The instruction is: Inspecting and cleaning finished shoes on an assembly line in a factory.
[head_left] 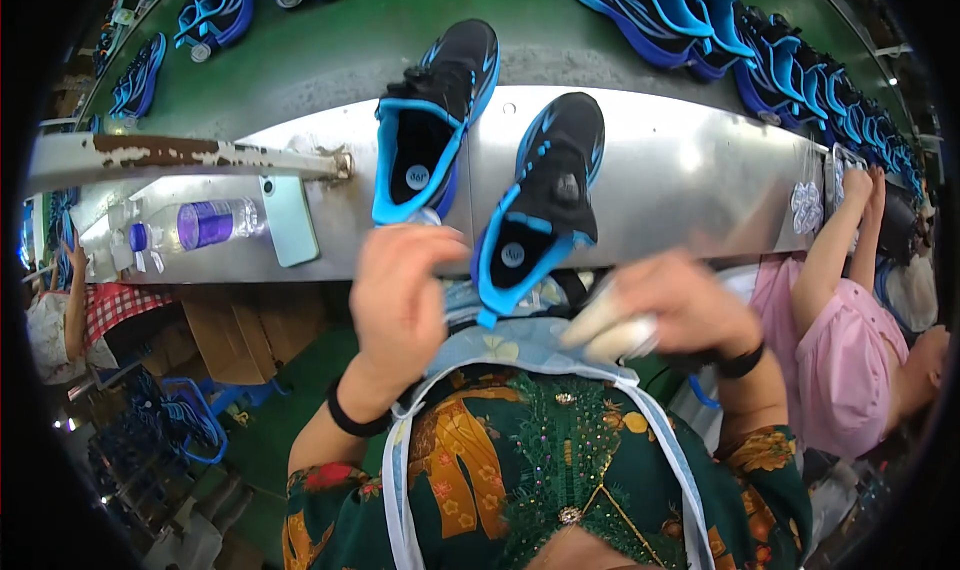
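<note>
Two black sneakers with bright blue linings and blue-purple soles lie in front of me, heels toward me. The left sneaker rests on the bench; the right sneaker reaches over the bench's near edge. My left hand is at the left sneaker's heel, fingers curled and blurred; a small shiny round piece shows by the fingertips, and whether I hold it is unclear. My right hand is to the right of the right sneaker, apart from it. Pale coverings sit on some of its fingers, which motion smears.
Past the metal bench runs a green belt carrying several more sneakers. On the left are a worn metal bar, a water bottle and a pale green phone. A co-worker in pink works at right, another person at far left.
</note>
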`<state>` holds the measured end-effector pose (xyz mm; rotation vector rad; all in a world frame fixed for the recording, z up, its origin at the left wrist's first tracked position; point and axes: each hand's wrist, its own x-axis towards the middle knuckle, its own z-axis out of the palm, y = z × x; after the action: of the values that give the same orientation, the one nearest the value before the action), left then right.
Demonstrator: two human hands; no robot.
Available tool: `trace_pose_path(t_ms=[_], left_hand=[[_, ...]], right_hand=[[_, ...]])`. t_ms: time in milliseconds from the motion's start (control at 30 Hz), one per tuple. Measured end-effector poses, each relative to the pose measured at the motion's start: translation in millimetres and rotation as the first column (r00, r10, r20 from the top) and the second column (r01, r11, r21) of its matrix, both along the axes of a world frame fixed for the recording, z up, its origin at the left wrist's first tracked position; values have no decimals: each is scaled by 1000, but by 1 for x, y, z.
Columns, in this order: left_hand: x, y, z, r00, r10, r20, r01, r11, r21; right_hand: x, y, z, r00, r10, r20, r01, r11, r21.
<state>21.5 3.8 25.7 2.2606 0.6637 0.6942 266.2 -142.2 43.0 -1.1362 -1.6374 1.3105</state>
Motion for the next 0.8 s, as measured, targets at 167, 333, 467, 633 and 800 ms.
trace_pose_path(t_ms=[167,333,467,633,800], left_hand=[[20,-31,-50,953,-294,-76,278,946,-168],[16,-32,-57,989,-115,-91,99,982,-158],[23,-33,-50,1000,11,19,-1,901,-435],[30,-23,-50,997,-69,-20,42,785,-618],[32,-22,-56,994,-81,-78,20,809,-588]], right_hand=[[34,43,-15,808,-232,542,243,969,52],[-7,66,-18,693,-134,708,-102,954,280],[-3,59,-12,655,-104,749,-86,974,211],[10,43,-21,843,-95,529,64,995,78],[-18,30,-24,648,-263,715,151,964,218]])
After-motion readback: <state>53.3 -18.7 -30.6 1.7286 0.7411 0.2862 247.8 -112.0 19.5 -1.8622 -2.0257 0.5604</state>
